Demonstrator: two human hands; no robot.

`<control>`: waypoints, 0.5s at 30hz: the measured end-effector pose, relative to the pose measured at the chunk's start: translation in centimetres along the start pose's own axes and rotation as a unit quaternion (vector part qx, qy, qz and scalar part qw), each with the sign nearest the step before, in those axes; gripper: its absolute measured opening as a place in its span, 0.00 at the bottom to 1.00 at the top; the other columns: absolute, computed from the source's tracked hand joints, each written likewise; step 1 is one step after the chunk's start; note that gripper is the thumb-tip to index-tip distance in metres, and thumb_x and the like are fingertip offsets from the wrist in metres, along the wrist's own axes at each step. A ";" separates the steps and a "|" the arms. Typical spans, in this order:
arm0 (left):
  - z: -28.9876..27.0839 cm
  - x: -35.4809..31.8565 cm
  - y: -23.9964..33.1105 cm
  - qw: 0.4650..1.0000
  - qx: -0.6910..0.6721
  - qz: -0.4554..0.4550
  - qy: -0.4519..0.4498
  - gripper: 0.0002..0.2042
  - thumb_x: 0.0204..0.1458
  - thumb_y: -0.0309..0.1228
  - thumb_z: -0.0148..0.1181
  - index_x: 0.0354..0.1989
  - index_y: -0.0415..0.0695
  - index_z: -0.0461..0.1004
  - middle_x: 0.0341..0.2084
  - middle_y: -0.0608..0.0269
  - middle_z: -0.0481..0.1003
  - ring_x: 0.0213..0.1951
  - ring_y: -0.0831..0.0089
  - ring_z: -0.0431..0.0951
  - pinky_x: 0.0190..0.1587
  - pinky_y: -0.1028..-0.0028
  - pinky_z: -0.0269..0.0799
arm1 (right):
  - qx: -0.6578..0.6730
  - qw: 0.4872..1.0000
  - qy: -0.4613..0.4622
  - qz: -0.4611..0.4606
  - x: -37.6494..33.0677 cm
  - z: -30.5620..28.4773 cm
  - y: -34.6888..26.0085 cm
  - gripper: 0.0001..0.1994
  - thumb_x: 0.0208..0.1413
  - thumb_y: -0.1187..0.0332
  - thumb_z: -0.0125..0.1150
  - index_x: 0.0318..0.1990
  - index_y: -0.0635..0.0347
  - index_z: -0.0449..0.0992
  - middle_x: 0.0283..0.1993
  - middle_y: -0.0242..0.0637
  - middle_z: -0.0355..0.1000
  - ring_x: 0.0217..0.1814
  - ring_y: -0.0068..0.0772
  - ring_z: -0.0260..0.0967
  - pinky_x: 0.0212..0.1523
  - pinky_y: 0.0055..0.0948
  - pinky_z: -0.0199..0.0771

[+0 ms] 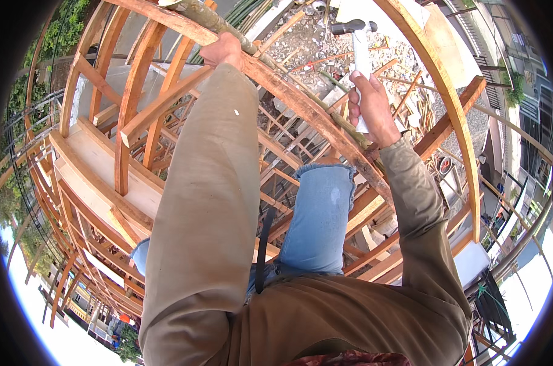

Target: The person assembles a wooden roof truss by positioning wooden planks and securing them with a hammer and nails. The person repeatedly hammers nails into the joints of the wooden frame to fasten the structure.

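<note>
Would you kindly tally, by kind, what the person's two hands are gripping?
Hammer, in the right hand: 1
Bamboo pole, under the left hand: 1
Curved wooden rib, beside the left hand: 1
Total: 3

Single head-worn fisheye looks steeply down, close over arms and timber frame (136,91).

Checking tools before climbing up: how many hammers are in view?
1: a hammer with a white handle, held up in the right hand. The left hand grips a curved wooden beam. Others may be hidden.
</note>
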State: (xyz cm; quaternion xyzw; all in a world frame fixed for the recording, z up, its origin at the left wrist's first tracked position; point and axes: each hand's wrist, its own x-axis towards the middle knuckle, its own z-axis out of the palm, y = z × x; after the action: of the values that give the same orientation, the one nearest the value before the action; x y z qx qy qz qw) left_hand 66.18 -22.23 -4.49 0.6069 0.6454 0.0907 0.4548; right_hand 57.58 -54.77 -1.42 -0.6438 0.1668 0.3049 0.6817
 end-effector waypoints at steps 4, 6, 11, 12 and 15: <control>0.4 0.5 -0.4 1.000 0.003 0.008 -0.009 0.20 0.55 0.37 0.64 0.42 0.27 0.80 0.44 0.39 0.81 0.47 0.46 0.83 0.51 0.56 0.80 | -0.133 0.970 -0.132 0.156 -1.6 2.0 -7.8 0.16 0.70 0.57 0.51 0.49 0.63 0.67 0.26 0.26 0.61 0.16 0.16 0.57 0.13 0.22 0.60; 0.6 1.0 -0.5 1.000 0.000 0.016 -0.009 0.20 0.55 0.37 0.64 0.42 0.27 0.80 0.44 0.39 0.81 0.47 0.46 0.83 0.51 0.56 0.80 | -0.080 0.992 0.059 0.078 -2.6 2.9 -14.2 0.18 0.70 0.58 0.52 0.54 0.67 0.68 0.26 0.26 0.62 0.18 0.16 0.57 0.14 0.21 0.59; 0.7 1.0 -1.6 1.000 -0.003 0.009 0.027 0.21 0.51 0.39 0.67 0.41 0.28 0.81 0.42 0.40 0.82 0.46 0.47 0.84 0.50 0.55 0.78 | 0.099 0.943 0.198 -0.249 -0.6 1.8 -17.9 0.13 0.70 0.62 0.49 0.50 0.64 0.69 0.25 0.28 0.64 0.19 0.20 0.61 0.16 0.25 0.64; 0.8 1.0 -1.5 1.000 0.005 0.002 0.020 0.21 0.51 0.39 0.67 0.42 0.29 0.81 0.42 0.41 0.82 0.47 0.47 0.84 0.50 0.55 0.78 | 0.008 0.972 0.161 -0.168 -1.1 3.4 -14.3 0.12 0.70 0.62 0.49 0.48 0.63 0.70 0.24 0.29 0.64 0.19 0.21 0.62 0.16 0.26 0.65; 0.5 0.8 -1.5 0.999 -0.025 0.030 0.026 0.21 0.53 0.40 0.66 0.45 0.32 0.81 0.43 0.44 0.83 0.49 0.48 0.83 0.51 0.56 0.77 | -0.284 0.945 -0.133 0.089 -1.3 2.8 -6.7 0.10 0.69 0.64 0.48 0.44 0.59 0.73 0.23 0.31 0.66 0.19 0.23 0.65 0.16 0.30 0.67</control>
State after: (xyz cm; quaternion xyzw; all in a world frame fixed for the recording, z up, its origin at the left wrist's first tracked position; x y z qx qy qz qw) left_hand 65.61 -22.15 -6.21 0.6120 0.6360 0.1365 0.4498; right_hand 60.33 -52.20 4.93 -0.7470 0.0379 0.4817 0.4566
